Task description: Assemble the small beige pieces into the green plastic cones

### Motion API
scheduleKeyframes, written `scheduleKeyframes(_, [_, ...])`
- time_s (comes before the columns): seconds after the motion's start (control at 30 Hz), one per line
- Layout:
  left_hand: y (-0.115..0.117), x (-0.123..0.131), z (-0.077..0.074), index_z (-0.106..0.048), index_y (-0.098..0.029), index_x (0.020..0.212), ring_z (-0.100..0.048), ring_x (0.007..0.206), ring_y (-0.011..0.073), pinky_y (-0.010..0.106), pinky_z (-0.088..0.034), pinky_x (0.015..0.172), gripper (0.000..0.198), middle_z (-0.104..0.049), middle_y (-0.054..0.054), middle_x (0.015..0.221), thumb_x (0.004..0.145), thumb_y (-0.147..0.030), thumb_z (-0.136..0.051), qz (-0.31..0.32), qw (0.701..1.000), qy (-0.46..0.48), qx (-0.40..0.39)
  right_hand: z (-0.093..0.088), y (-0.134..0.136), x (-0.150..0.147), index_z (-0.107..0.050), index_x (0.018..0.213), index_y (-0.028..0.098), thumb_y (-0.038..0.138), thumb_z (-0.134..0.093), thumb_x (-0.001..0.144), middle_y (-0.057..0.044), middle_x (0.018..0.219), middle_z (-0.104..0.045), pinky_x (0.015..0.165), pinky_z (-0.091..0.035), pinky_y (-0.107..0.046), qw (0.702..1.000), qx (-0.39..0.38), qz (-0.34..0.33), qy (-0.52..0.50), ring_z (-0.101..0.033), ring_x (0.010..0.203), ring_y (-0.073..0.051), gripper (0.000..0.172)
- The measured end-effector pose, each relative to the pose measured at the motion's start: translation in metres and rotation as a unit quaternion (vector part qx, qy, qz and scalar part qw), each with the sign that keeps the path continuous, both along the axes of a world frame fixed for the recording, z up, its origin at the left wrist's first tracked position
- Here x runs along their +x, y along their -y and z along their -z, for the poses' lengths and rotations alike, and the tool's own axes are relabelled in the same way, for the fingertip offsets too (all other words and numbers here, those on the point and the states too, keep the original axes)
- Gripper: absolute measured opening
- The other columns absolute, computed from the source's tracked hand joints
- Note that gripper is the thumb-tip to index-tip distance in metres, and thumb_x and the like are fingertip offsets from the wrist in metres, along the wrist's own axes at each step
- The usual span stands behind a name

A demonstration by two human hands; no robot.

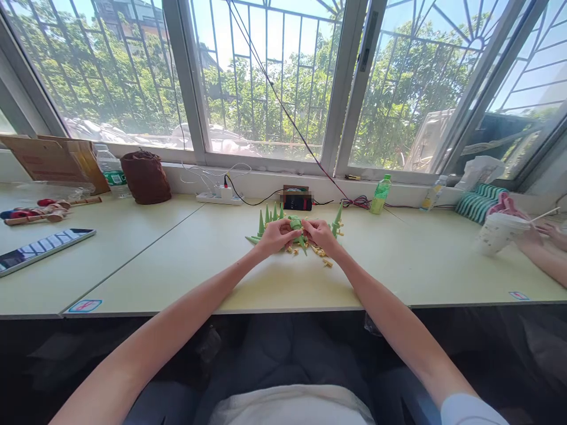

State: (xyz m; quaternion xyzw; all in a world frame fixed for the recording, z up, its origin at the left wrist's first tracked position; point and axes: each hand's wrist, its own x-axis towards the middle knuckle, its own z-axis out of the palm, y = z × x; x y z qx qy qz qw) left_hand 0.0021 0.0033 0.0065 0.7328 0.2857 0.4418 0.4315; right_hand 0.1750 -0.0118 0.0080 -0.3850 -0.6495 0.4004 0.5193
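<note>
Between my two hands, just above the table, is a small light-green piece (295, 222), too small to make out its kind. My left hand (277, 235) is closed on its left side, fingers pinching it. My right hand (321, 234) pinches at its right side; whether a tiny yellow bit sits in those fingertips I cannot tell. Several pointed green cones (267, 215) stand behind my left hand, and others (337, 222) lean beyond my right hand. Small yellow pieces (327, 263) lie scattered on the table below and around the hands.
A black device (297, 202) leans at the back near a power strip (219, 198) and cables. A green bottle (380, 195) stands right of them. Far left are a phone (46, 251), wooden toys (42, 213) and a brown bag (145, 176). Another person's hands (543, 236) are beside a cup (501, 231).
</note>
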Motion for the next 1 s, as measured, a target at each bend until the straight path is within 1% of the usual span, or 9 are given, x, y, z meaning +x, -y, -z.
scheduleKeyframes(0.1, [0.001, 0.002, 0.003, -0.055, -0.017, 0.098, -0.053, 0.044, 0.0092, 0.021, -0.039, 0.04, 0.048, -0.059, -0.003, 0.064, 0.07, -0.05, -0.075, -0.043, 0.997, -0.024, 0.056, 0.002, -0.003, 0.001, -0.044, 0.054, 0.02, 0.056, -0.058, 0.081, 0.007, 0.042, -0.027, 0.035, -0.016, -0.025, 1.0, -0.011, -0.009, -0.013, -0.024, 0.034, -0.006, 0.048])
scheduleKeyframes(0.2, [0.002, 0.002, 0.004, -0.053, -0.018, 0.102, -0.057, 0.048, 0.0096, 0.021, -0.043, 0.045, 0.047, -0.062, -0.002, 0.073, 0.072, -0.047, -0.074, -0.079, 0.989, -0.055, 0.108, 0.003, -0.005, 0.002, -0.044, 0.052, 0.019, 0.051, -0.058, 0.082, 0.008, 0.041, -0.026, 0.035, -0.015, -0.024, 1.0, -0.022, -0.01, -0.015, -0.024, 0.033, -0.005, 0.046])
scheduleKeyframes(0.4, [0.001, 0.002, 0.007, -0.05, -0.019, 0.102, -0.054, 0.05, 0.0062, 0.019, -0.043, 0.049, 0.041, -0.06, -0.001, 0.085, 0.076, -0.042, -0.071, -0.103, 0.974, -0.071, 0.187, 0.001, -0.003, 0.001, -0.043, 0.049, 0.019, 0.043, -0.057, 0.082, 0.007, 0.041, -0.027, 0.034, -0.014, -0.023, 0.999, -0.035, -0.014, -0.014, -0.026, 0.032, -0.005, 0.043])
scheduleKeyframes(0.53, [0.0, 0.004, 0.007, -0.048, -0.019, 0.1, -0.051, 0.048, 0.0042, 0.018, -0.041, 0.047, 0.037, -0.06, -0.001, 0.087, 0.077, -0.038, -0.069, -0.111, 0.971, -0.072, 0.198, 0.0, -0.002, -0.001, -0.04, 0.049, 0.019, 0.044, -0.058, 0.082, 0.007, 0.042, -0.029, 0.034, -0.013, -0.023, 0.999, -0.027, -0.015, -0.03, -0.027, 0.032, -0.005, 0.044])
scheduleKeyframes(0.63, [0.0, 0.005, 0.006, -0.046, -0.02, 0.103, -0.053, 0.048, 0.0047, 0.017, -0.041, 0.046, 0.041, -0.06, -0.001, 0.088, 0.078, -0.041, -0.069, -0.1, 0.98, -0.05, 0.165, 0.0, -0.002, -0.002, -0.041, 0.051, 0.019, 0.047, -0.059, 0.082, 0.007, 0.041, -0.029, 0.034, -0.014, -0.023, 0.999, -0.023, 0.002, -0.048, -0.027, 0.032, -0.005, 0.045])
scheduleKeyframes(0.73, [0.001, 0.006, 0.004, -0.045, -0.02, 0.103, -0.054, 0.044, 0.0066, 0.017, -0.038, 0.04, 0.044, -0.06, -0.003, 0.079, 0.079, -0.05, -0.067, -0.079, 0.991, -0.022, 0.105, -0.001, -0.002, -0.001, -0.045, 0.054, 0.019, 0.052, -0.058, 0.082, 0.007, 0.04, -0.027, 0.034, -0.016, -0.024, 0.998, -0.005, 0.025, -0.064, -0.026, 0.032, -0.006, 0.045])
scheduleKeyframes(0.83, [0.002, 0.007, 0.001, -0.049, -0.019, 0.092, -0.053, 0.04, 0.0094, 0.019, -0.035, 0.035, 0.045, -0.059, -0.002, 0.066, 0.083, -0.062, -0.056, -0.036, 0.999, 0.011, 0.022, -0.002, -0.003, -0.001, -0.047, 0.057, 0.019, 0.057, -0.057, 0.083, 0.007, 0.041, -0.027, 0.035, -0.017, -0.024, 0.996, 0.03, 0.041, -0.068, -0.026, 0.033, -0.007, 0.047])
scheduleKeyframes(0.9, [0.002, 0.007, -0.001, -0.051, -0.017, 0.084, -0.053, 0.039, 0.0111, 0.021, -0.036, 0.033, 0.051, -0.058, 0.0, 0.061, 0.084, -0.068, -0.047, -0.01, 0.998, 0.031, -0.052, -0.002, -0.004, -0.001, -0.046, 0.058, 0.019, 0.059, -0.055, 0.083, 0.006, 0.043, -0.031, 0.036, -0.02, -0.025, 0.996, 0.055, 0.052, -0.051, -0.029, 0.035, -0.007, 0.048])
scheduleKeyframes(1.0, [0.001, 0.006, -0.003, -0.052, -0.016, 0.076, -0.053, 0.039, 0.0125, 0.023, -0.036, 0.033, 0.057, -0.061, 0.004, 0.06, 0.083, -0.072, -0.045, 0.003, 0.99, 0.05, -0.134, 0.001, -0.005, -0.001, -0.044, 0.058, 0.019, 0.062, -0.053, 0.084, 0.004, 0.048, -0.038, 0.04, -0.024, -0.025, 0.993, 0.093, 0.067, 0.002, -0.032, 0.04, -0.008, 0.051])
